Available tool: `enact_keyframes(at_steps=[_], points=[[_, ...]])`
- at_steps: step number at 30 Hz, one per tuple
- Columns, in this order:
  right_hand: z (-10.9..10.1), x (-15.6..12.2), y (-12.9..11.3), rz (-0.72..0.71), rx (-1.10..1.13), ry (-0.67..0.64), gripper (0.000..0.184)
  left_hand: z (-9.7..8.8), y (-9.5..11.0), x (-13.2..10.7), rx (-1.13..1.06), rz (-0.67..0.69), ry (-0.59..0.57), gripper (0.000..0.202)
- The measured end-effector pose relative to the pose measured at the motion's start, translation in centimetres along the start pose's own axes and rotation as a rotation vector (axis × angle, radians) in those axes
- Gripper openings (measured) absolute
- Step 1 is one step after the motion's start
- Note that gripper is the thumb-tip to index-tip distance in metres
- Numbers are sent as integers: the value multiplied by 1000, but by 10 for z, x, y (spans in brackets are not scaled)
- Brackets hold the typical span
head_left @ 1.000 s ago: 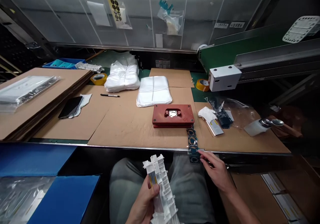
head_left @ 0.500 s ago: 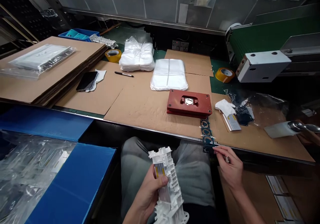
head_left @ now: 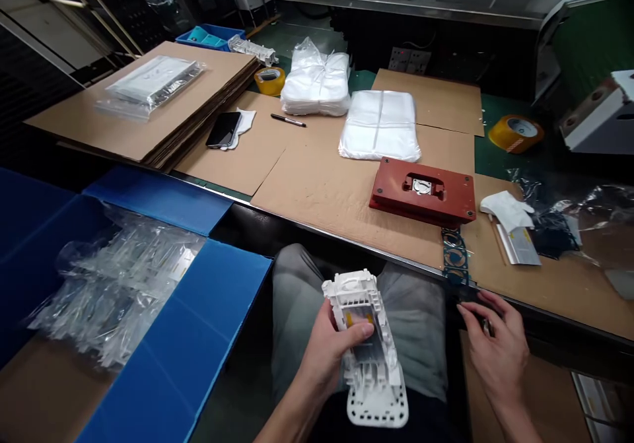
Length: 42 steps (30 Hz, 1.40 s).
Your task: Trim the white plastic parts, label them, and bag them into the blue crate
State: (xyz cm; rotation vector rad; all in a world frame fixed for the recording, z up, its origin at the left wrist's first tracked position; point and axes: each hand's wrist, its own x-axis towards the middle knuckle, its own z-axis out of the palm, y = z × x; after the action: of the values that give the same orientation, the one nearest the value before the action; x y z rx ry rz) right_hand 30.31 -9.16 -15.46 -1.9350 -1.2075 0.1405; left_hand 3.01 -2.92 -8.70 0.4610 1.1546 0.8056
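My left hand (head_left: 329, 354) is closed around a white moulded plastic part (head_left: 369, 344) held over my lap, thumb pressed on its yellow label. My right hand (head_left: 498, 344) hovers just below the table's front edge, fingers loosely curled and apart, holding nothing that I can see. Just above it a blue strip of round pieces (head_left: 454, 261) hangs over the edge. The strip runs up to a red fixture block (head_left: 423, 192) lying on the cardboard-covered table (head_left: 317, 192).
An open blue box (head_left: 163, 357) at my left holds clear bags of plastic parts (head_left: 116, 284). On the table lie white bag stacks (head_left: 380, 126), a phone (head_left: 224, 129), a pen (head_left: 288, 121), tape rolls (head_left: 515, 133) and a cardboard pile (head_left: 153, 109).
My view has swung left and down, revealing more of the blue box. My left hand turned the white part to face me. My right hand dropped away from the strip's end.
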Motion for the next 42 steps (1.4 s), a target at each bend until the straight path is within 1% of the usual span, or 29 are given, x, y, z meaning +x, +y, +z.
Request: enact_keyframes(at_steps=[1,2,4,6,8,10,12,13,15,18,21,25,29,33,42], points=[[-3,-10,-2,-9,-36,1,25,-1,0,-1,28,31,26,47],[-6,-21,-6,-12,-58,-29,24,-2,0,-1,50,57,44,41],[-14,-43,-17,15,-24,-175,22,-3,1,-2,74,92,61,35],[-21,-61,-34,117,106,-348,19,-4,2,-2,123,136,66,34],[-26,-67,-55,297,263,-458,17,-5,4,-3,238,209,69,33],[-28,-63,-79,518,441,-485,18,-6,5,-4,400,306,83,28],[-26,-52,-105,702,639,-469,27,-7,4,-6,544,394,102,22],[-24,-46,-118,760,734,-466,32,-8,2,-7,603,430,109,18],[-18,-34,-141,827,883,-493,38,-11,-1,-10,695,491,112,13],[-7,-25,-163,906,1002,-559,41,-14,-6,-16,751,578,102,13],[1,-24,-171,975,1054,-584,46,-17,-9,-21,780,673,97,19],[5,-26,-174,975,1052,-584,51,-18,-11,-24,815,742,116,24],[4,-26,-175,955,1031,-575,52,-17,-14,-25,841,771,112,28],[3,-26,-176,969,1024,-554,53,-15,-15,-26,869,783,112,28],[3,-26,-174,960,989,-561,53,-12,-12,-26,822,769,125,25]])
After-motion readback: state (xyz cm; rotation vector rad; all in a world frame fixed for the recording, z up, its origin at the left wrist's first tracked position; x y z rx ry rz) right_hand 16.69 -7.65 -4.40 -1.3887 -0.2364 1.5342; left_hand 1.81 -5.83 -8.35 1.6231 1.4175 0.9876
